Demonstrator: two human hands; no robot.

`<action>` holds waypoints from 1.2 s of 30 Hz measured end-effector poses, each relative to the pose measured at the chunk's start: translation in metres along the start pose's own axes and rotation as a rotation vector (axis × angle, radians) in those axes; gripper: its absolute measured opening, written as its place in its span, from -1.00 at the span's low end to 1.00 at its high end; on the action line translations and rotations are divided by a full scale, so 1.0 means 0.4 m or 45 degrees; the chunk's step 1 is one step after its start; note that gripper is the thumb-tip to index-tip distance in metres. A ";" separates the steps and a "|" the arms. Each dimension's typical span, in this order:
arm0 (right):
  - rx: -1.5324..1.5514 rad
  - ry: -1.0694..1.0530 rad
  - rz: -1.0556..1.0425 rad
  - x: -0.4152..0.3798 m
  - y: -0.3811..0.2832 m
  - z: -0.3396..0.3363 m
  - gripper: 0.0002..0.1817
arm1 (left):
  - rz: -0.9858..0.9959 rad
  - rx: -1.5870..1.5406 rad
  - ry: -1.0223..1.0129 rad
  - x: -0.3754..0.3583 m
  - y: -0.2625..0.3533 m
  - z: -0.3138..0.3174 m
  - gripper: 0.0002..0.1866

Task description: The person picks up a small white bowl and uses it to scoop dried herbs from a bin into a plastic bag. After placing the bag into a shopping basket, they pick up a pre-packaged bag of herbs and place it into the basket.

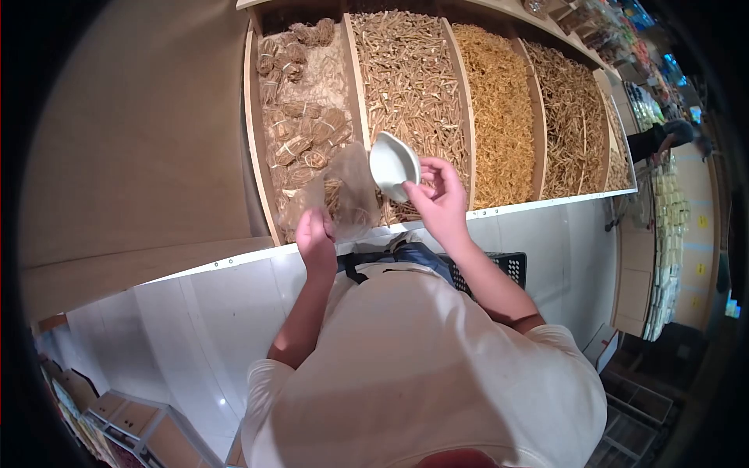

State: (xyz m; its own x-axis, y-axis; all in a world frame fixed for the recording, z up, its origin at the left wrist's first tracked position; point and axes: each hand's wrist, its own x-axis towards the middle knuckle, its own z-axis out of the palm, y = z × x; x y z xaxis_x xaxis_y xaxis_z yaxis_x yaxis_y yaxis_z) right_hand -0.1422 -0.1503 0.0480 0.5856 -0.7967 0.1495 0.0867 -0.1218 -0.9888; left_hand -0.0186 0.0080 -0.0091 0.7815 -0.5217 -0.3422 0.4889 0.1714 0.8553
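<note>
My left hand (314, 236) grips the rim of a clear plastic bag (343, 187) and holds it up in front of a wooden display bin (356, 74). Some brown dried sticks lie in the bag's bottom. My right hand (438, 199) holds a white scoop (392, 164) tilted beside the bag's mouth. Behind the scoop is the compartment of brown dried stick pieces (409, 78). To its left is a compartment of bundled dried roots (300, 117).
Further right lie compartments of yellow shreds (499, 109) and thin brown strands (569, 117). A black basket (499, 269) hangs at my right side. A white counter front (234, 312) runs below the bins. Another person (663, 139) stands in the aisle at far right.
</note>
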 end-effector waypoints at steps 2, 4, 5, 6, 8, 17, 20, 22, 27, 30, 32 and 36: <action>0.054 0.133 0.214 0.008 0.024 -0.083 -0.65 | -0.004 0.003 0.005 0.002 -0.003 -0.001 -0.70; 0.221 0.341 0.611 0.006 0.048 -0.145 -0.67 | -0.001 0.006 0.014 0.004 -0.006 -0.001 -0.70; 0.405 0.334 0.806 -0.001 0.053 -0.176 -0.65 | 0.011 0.004 0.010 0.006 -0.009 -0.002 -0.69; 0.593 0.322 0.997 -0.011 0.060 -0.204 -0.61 | 0.027 0.003 0.005 0.008 -0.011 -0.003 -0.69; 0.736 0.340 1.186 -0.039 0.143 -0.253 -0.61 | 0.075 0.020 0.006 0.006 -0.011 0.000 -0.69; 1.292 -0.003 1.386 0.025 0.246 -0.146 -0.49 | 0.168 0.035 0.039 0.007 -0.017 -0.007 -0.68; 1.223 -0.068 1.460 0.075 0.301 -0.129 -0.51 | 0.154 0.077 0.066 0.000 -0.014 0.003 -0.68; 1.220 0.057 1.484 0.097 0.313 -0.094 -0.46 | 0.147 0.094 0.069 -0.001 -0.015 0.004 -0.69; 1.291 0.243 1.416 0.117 0.366 -0.093 -0.51 | 0.129 0.070 0.093 -0.005 -0.023 0.001 -0.69; 1.334 0.403 1.324 0.132 0.385 -0.115 -0.51 | 0.110 0.059 0.099 -0.011 -0.027 -0.005 -0.70; 1.320 0.500 1.309 0.144 0.376 -0.130 -0.52 | 0.122 0.064 0.093 -0.009 -0.034 -0.014 -0.70; 1.200 0.717 1.257 0.181 0.359 -0.167 -0.54 | 0.128 0.071 0.092 -0.010 -0.035 -0.019 -0.70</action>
State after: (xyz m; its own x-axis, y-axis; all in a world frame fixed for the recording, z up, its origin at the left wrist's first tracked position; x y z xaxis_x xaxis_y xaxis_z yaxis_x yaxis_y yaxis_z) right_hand -0.1413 -0.2650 -0.0831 0.3538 -0.4731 -0.8069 0.4575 0.8399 -0.2919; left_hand -0.0257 0.0140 -0.0226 0.8525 -0.4422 -0.2788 0.3858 0.1724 0.9063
